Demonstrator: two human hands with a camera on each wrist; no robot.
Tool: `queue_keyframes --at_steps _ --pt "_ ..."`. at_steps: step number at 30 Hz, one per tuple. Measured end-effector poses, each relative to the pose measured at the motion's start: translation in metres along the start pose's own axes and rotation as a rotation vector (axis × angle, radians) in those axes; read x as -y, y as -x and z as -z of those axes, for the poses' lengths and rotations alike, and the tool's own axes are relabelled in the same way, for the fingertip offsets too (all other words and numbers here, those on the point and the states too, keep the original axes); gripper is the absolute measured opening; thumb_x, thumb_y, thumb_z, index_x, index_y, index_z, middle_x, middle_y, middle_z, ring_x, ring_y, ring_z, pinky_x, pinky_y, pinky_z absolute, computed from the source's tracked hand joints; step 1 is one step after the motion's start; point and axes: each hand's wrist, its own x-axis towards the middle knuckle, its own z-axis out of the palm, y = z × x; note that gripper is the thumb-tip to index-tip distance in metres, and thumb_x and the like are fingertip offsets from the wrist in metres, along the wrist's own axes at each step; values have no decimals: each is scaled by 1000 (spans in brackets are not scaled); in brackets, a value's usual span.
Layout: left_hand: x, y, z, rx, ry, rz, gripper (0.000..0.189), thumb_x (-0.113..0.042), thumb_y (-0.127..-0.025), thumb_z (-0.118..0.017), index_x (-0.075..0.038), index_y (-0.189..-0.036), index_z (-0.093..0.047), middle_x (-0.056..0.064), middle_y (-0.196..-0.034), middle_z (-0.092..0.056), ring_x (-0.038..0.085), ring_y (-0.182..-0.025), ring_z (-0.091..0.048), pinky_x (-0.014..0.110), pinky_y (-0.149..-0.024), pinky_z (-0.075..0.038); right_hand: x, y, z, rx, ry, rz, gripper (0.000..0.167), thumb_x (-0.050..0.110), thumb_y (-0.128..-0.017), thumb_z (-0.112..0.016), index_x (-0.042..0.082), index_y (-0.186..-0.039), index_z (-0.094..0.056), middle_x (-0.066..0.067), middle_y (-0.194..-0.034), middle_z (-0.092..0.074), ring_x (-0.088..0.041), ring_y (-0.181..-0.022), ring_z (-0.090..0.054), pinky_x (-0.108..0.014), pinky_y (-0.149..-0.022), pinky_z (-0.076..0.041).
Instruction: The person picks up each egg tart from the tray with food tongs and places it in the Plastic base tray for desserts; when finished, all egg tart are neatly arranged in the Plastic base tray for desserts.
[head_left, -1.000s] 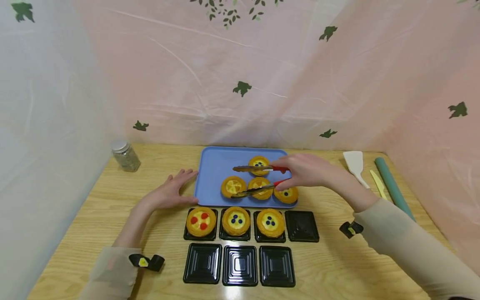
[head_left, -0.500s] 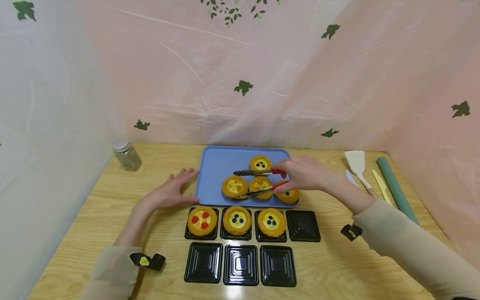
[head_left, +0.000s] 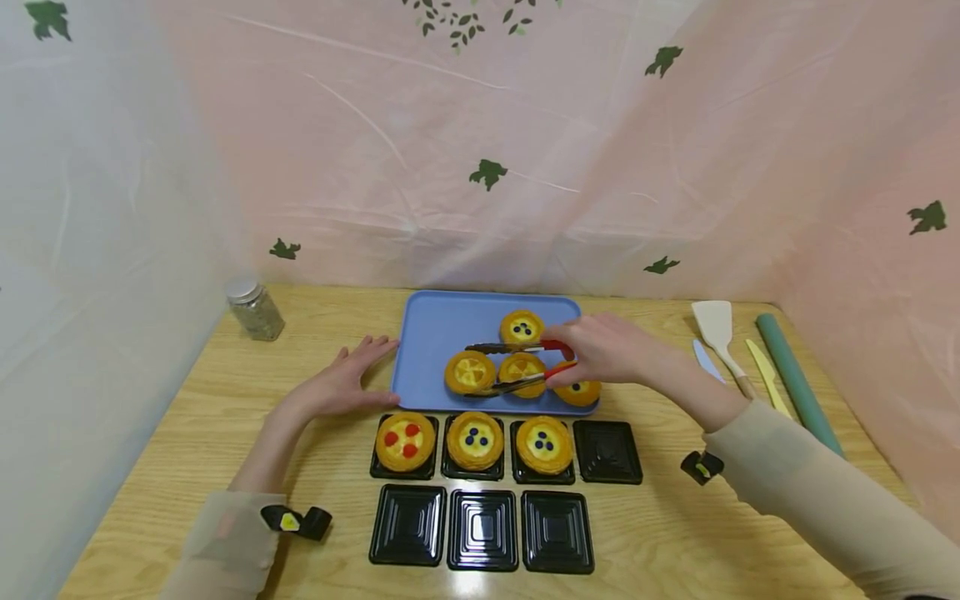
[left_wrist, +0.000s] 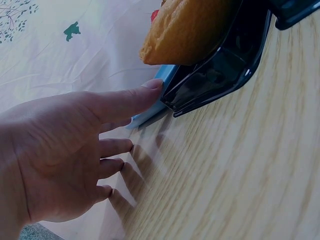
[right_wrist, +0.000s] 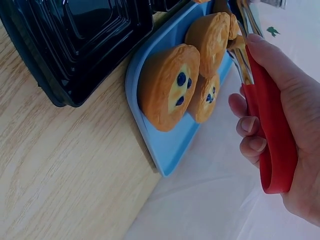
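My right hand (head_left: 611,346) grips red-handled tongs (head_left: 557,346) over the blue tray (head_left: 442,321). The tongs' arms are spread, one on the far side and one on the near side of an orange-slice-topped tart (head_left: 469,372). A similar tart (head_left: 517,368) lies under the arms beside it. Two blueberry tarts, one behind (head_left: 521,327) and one at the right corner (head_left: 577,393), share the tray. In the right wrist view, fingers and thumb wrap the red handle (right_wrist: 272,120). My left hand (head_left: 348,379), fingers extended, touches the tray's left edge; its thumb tip meets the rim in the left wrist view.
Before the tray are black square containers; three hold tarts, one with red berries (head_left: 407,442). An empty container (head_left: 607,452) and three more black pieces (head_left: 482,530) lie nearby. A jar (head_left: 255,310) stands left; a white spatula (head_left: 714,323), knives and a green roller (head_left: 798,383) lie right.
The tongs' arms have drawn a little closer together around the tart, the far arm coming nearer to it. My left hand stays at the tray's edge. The head view has shifted slightly.
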Motion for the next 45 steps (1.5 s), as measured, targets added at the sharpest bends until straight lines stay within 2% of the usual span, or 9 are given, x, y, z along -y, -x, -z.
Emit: queue_keyframes --at_steps 35,45 --pt "1 -1 -1 0 -6 2 94 -44 -91 -76 -10 -163 -27 24 -171 -17 48 -159 -3 70 -127 2 2 1 1 -12 1 -12 57 55 -84 -79 12 -121 -70 7 -75 -66 -8 -59 -52 -23 -54 -44" --pt "1 -1 -1 3 -13 1 94 -44 -91 -76 -10 -163 -27 24 -171 -17 49 -159 -5 69 -128 1 3 1 3 -17 -5 -3 55 55 -84 -79 12 -117 -70 8 -72 -63 -8 -57 -49 -23 -52 -40"
